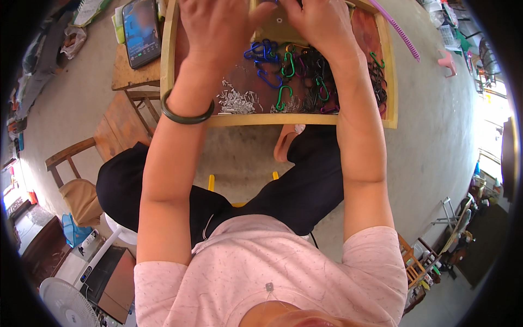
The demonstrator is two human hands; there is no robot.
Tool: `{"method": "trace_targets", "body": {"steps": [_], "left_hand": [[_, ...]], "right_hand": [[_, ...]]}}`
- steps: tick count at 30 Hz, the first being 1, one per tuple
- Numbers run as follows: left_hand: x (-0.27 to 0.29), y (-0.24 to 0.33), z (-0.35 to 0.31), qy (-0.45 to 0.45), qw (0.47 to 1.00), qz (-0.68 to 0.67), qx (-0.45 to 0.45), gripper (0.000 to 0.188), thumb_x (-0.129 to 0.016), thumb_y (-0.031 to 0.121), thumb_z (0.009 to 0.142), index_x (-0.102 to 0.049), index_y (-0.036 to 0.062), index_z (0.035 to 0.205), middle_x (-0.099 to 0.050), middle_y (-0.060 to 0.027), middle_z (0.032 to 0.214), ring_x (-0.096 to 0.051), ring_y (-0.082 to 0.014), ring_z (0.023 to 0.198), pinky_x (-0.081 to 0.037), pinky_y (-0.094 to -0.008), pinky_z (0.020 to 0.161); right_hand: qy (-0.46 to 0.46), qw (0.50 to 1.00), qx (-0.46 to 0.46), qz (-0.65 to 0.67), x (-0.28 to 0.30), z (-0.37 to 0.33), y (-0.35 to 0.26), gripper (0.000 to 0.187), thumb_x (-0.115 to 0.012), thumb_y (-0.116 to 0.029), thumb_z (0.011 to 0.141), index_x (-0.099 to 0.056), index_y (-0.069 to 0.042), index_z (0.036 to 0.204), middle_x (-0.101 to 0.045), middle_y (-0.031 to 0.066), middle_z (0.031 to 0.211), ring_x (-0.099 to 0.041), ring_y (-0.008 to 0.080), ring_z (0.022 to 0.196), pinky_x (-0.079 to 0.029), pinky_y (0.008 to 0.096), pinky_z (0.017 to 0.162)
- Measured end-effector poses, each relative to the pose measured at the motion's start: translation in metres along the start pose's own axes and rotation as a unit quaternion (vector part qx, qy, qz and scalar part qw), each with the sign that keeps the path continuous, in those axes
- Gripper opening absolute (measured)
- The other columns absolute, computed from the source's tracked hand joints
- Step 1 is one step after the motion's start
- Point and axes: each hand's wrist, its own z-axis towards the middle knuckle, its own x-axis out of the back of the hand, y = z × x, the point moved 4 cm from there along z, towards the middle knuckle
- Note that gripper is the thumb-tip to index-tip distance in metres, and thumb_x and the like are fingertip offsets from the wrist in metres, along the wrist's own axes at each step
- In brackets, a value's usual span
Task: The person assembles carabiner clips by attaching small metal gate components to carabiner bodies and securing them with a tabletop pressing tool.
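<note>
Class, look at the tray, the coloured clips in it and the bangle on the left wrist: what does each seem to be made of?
Tray: pale wood, going by its plain yellowish rim. Coloured clips: probably metal with a glossy coloured coat, thin and shiny. Bangle: dark green and smooth, perhaps stone or glass; the picture leaves it open.

Both hands are working at the far edge of a shallow wooden tray: the left hand, a dark green bangle circling its wrist, and the right hand are meeting over a heap of coloured metal carabiner clips. Small silver metal pins are lying near the tray's near edge. A black tablet is resting on a wooden stool beside the tray's left edge.
</note>
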Motion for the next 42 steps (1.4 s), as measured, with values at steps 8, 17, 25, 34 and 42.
{"method": "trace_targets", "body": {"steps": [8, 17, 25, 34, 42], "left_hand": [[-0.002, -0.03, -0.002, 0.03, 0.999, -0.029, 0.009, 0.062, -0.092, 0.042, 0.06, -0.065, 0.0085, 0.105, -0.065, -0.0082, 0.1, -0.06, -0.0314, 0.103, -0.042, -0.0423, 0.098], [-0.004, -0.035, 0.0, -0.004, 1.0, -0.014, 0.026, 0.065, -0.091, 0.048, 0.061, -0.066, 0.0067, 0.103, -0.067, -0.0112, 0.101, -0.062, -0.0326, 0.102, -0.043, -0.0437, 0.096], [-0.002, -0.037, 0.002, -0.008, 0.999, -0.032, 0.019, 0.064, -0.091, 0.051, 0.061, -0.066, 0.0069, 0.101, -0.068, -0.0113, 0.1, -0.063, -0.0326, 0.101, -0.044, -0.0435, 0.093], [-0.004, -0.039, 0.001, -0.025, 0.999, -0.028, 0.022, 0.065, -0.09, 0.051, 0.061, -0.065, 0.0062, 0.101, -0.067, -0.0106, 0.098, -0.061, -0.0314, 0.1, -0.042, -0.0425, 0.094], [-0.005, -0.04, 0.001, -0.022, 0.999, -0.038, 0.024, 0.06, -0.092, 0.045, 0.062, -0.066, 0.0072, 0.1, -0.068, -0.0103, 0.099, -0.063, -0.0311, 0.1, -0.043, -0.0423, 0.093]], "right_hand": [[0.0, 0.999, 0.032, -0.03, -0.004, -0.002, -0.005, 0.042, -0.066, -0.004, 0.085, -0.069, -0.001, 0.127, -0.072, 0.0229, 0.098, -0.067, 0.042, 0.093, -0.051, 0.048, 0.085], [-0.025, 0.998, 0.036, -0.035, -0.002, -0.006, -0.001, 0.05, -0.066, -0.005, 0.085, -0.065, -0.003, 0.134, -0.071, 0.0237, 0.109, -0.066, 0.0435, 0.1, -0.05, 0.0512, 0.09], [0.002, 0.997, 0.065, -0.041, -0.004, -0.004, -0.005, 0.051, -0.067, -0.003, 0.082, -0.065, 0.0, 0.133, -0.071, 0.0247, 0.107, -0.067, 0.0438, 0.1, -0.051, 0.0501, 0.09], [-0.012, 0.999, 0.047, -0.026, -0.003, -0.004, -0.006, 0.05, -0.068, -0.002, 0.081, -0.066, 0.002, 0.13, -0.071, 0.0251, 0.109, -0.068, 0.0419, 0.102, -0.052, 0.0477, 0.092], [-0.013, 0.999, 0.04, -0.03, -0.004, -0.003, -0.007, 0.049, -0.067, -0.003, 0.082, -0.066, 0.001, 0.131, -0.071, 0.025, 0.111, -0.067, 0.0423, 0.104, -0.051, 0.0479, 0.093]]}}
